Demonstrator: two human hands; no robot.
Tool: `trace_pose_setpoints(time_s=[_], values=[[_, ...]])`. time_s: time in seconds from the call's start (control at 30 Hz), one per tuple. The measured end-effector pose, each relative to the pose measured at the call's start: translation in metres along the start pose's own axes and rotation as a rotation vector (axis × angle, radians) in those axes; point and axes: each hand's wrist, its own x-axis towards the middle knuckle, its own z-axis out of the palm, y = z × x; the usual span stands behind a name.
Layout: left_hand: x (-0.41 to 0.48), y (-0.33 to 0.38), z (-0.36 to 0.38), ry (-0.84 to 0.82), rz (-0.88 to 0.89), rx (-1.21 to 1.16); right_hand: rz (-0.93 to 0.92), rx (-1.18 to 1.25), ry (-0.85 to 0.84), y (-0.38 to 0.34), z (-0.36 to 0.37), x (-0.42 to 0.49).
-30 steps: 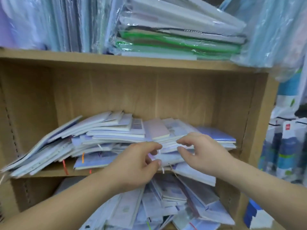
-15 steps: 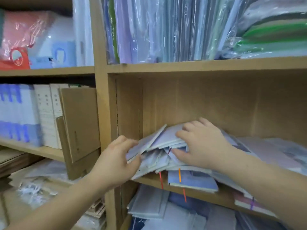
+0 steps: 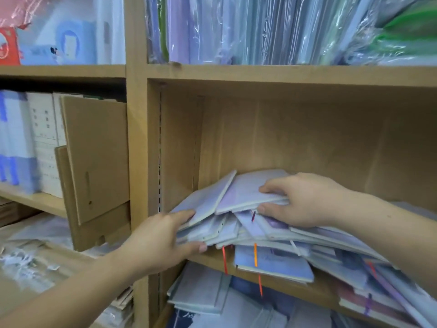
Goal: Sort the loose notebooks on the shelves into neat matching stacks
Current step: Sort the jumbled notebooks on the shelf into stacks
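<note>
Reaching in from the lower left, the left hand (image 3: 160, 240) grasps the near-left end of the pile of notebooks (image 3: 295, 237): its fingers curl over the cover of a pale blue tilted notebook (image 3: 205, 202) while the thumb presses up beneath several stacked edges. The right hand (image 3: 305, 202) enters from the right with the forearm lying over the pile; its fingers rest on top of a lilac notebook (image 3: 248, 192) and the thumb meets that notebook's front edge, pinching it. The pile lies on the middle shelf board (image 3: 212, 259), its long axis running left to right between the two hands. Beyond the left fingertips the tilted notebook leans, its far end raised toward the back panel; the lilac notebook, left of the right fingertips, lies nearly flat just beside it. A red ribbon (image 3: 224, 261) and an orange ribbon (image 3: 255, 256) hang over the board's front edge below the right thumb. A side panel (image 3: 137, 162) stands just left of the left fingers, a cardboard divider (image 3: 94, 157) beyond it, and wrapped stock (image 3: 236, 29) above
</note>
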Motion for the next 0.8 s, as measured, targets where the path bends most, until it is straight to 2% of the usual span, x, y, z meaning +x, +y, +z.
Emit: trace_pose_setpoints(time_s=[0.13,0.3,0.33,0.4,0.47,0.6,0.67,0.8], values=[[-0.009,0.009,-0.012,0.087,0.059,0.011,0.074,0.016,0.014,0.031,-0.007,-0.033],[-0.014,0.024,-0.026,-0.046,-0.042,-0.206,0.223,-0.022,-0.088,0.061,-0.01,-0.07],[-0.015,0.031,-0.025,-0.08,-0.05,-0.19,0.242,-0.017,-0.106,0.062,-0.012,-0.073],[-0.016,0.044,-0.015,-0.076,-0.053,-0.014,0.224,0.028,-0.106,0.057,-0.015,-0.078],[-0.016,0.054,-0.001,0.012,-0.079,0.151,0.148,0.064,-0.071,0.045,-0.013,-0.082],[-0.016,0.05,0.008,0.107,-0.059,0.295,0.028,0.1,-0.064,0.029,-0.003,-0.092],[-0.02,0.052,0.002,0.031,-0.064,0.291,0.026,0.149,-0.031,0.044,0.0,-0.102],[-0.011,0.074,-0.018,-0.083,-0.174,0.252,0.169,0.238,0.09,0.092,0.005,-0.14]])
